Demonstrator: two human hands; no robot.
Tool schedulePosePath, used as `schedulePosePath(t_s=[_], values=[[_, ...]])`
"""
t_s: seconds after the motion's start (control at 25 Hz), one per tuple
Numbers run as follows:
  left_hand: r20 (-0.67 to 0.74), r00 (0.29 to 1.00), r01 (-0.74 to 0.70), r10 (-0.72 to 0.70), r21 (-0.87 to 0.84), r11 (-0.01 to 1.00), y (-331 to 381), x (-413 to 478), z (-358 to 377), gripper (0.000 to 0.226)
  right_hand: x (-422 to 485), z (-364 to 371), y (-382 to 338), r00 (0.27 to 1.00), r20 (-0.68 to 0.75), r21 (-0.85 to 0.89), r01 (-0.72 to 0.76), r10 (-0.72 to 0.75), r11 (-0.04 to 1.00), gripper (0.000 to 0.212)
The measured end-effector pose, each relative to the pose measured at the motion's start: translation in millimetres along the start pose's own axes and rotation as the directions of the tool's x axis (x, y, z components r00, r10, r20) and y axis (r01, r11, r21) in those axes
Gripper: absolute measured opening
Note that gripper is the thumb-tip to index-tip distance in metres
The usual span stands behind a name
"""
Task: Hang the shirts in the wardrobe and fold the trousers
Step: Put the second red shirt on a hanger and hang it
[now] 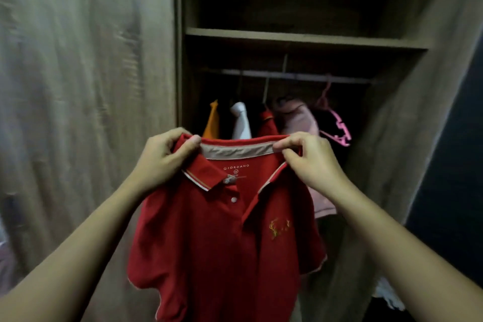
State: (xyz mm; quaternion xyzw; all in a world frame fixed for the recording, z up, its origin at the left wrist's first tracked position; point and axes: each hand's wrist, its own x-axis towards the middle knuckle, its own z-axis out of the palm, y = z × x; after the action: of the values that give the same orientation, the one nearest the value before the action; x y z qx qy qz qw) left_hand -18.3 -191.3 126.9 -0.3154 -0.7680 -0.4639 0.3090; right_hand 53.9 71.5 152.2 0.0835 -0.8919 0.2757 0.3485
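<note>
While I hold the red polo shirt [222, 243] up in front of the open wardrobe [392, 117], my left grip [167, 162] pinches 1 end of its collar and my right grip [308, 162] pinches the other. The fingers of both are curled tight onto the cloth and hold nothing else.

The shirt hangs in the air between me and the wardrobe opening, below the rail [287, 75] and touching nothing but my 2 grips.

Part of the hanging looks done. An orange garment [212, 123], a white garment [241, 123], a red garment [268, 123] and a pink garment [298, 117] already hang from the rail. A pink hanger [337, 128] hangs bare at the right end. I see no hanger inside this shirt, so I judge it has yet to be put on 1 and hooked up. No trousers are in view, so I cannot tell how the folding stands.

The shirt's long axis runs straight up and down, collar at the top and hem below. Its buttoned front and gold chest crest face me, and the collar band stretches level from left to right.
</note>
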Motion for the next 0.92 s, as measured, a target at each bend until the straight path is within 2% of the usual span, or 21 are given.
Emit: schedulePosePath(t_s=[0.12, 0.24, 0.32, 0.44, 0.52, 0.56, 0.68, 0.8, 0.92], values=[[0.043, 0.996, -0.068, 0.072, -0.082, 0.994, -1, 17, 65, 0.023, -1, -29, 42, 0.999, 0.000, -0.138, 0.052, -0.053, 0.989, 0.027], [0.106, 0.994, -0.023, 0.041, -0.164, 0.986, -13, 33, 118, 0.050, 6, -51, 78, 0.998, 0.053, -0.167, 0.051, -0.043, 0.985, 0.027], [0.184, 0.983, 0.034, -0.009, -0.138, 0.990, -13, 46, 153, 0.057, 11, -64, 98, 0.997, 0.069, -0.179, 0.045, -0.033, 0.983, 0.027], [0.157, 0.985, 0.107, -0.071, -0.237, 0.966, 18, 82, 204, 0.050, 15, -74, 126, 0.993, 0.111, -0.216, 0.069, -0.046, 0.974, 0.031], [0.107, 0.993, 0.083, -0.055, -0.279, 0.957, 51, 116, 241, 0.040, 13, -76, 142, 0.984, 0.165, -0.241, 0.106, -0.067, 0.965, 0.032], [0.125, 0.990, 0.101, -0.066, -0.297, 0.950, 62, 136, 265, 0.036, 11, -76, 151, 0.980, 0.186, -0.245, 0.114, -0.068, 0.963, 0.033], [0.235, 0.933, 0.345, -0.273, -0.363, 0.866, 77, 186, 339, 0.035, 9, -78, 177, 0.977, 0.213, -0.256, 0.083, -0.027, 0.963, 0.033], [0.206, 0.877, 0.469, -0.435, -0.159, 0.869, 76, 214, 386, 0.044, 8, -80, 192, 0.974, 0.226, -0.261, 0.054, 0.007, 0.964, 0.035], [0.224, 0.821, 0.558, -0.525, -0.115, 0.822, 73, 232, 412, 0.050, 14, -84, 203, 0.974, 0.228, -0.254, 0.054, 0.005, 0.966, 0.037]])
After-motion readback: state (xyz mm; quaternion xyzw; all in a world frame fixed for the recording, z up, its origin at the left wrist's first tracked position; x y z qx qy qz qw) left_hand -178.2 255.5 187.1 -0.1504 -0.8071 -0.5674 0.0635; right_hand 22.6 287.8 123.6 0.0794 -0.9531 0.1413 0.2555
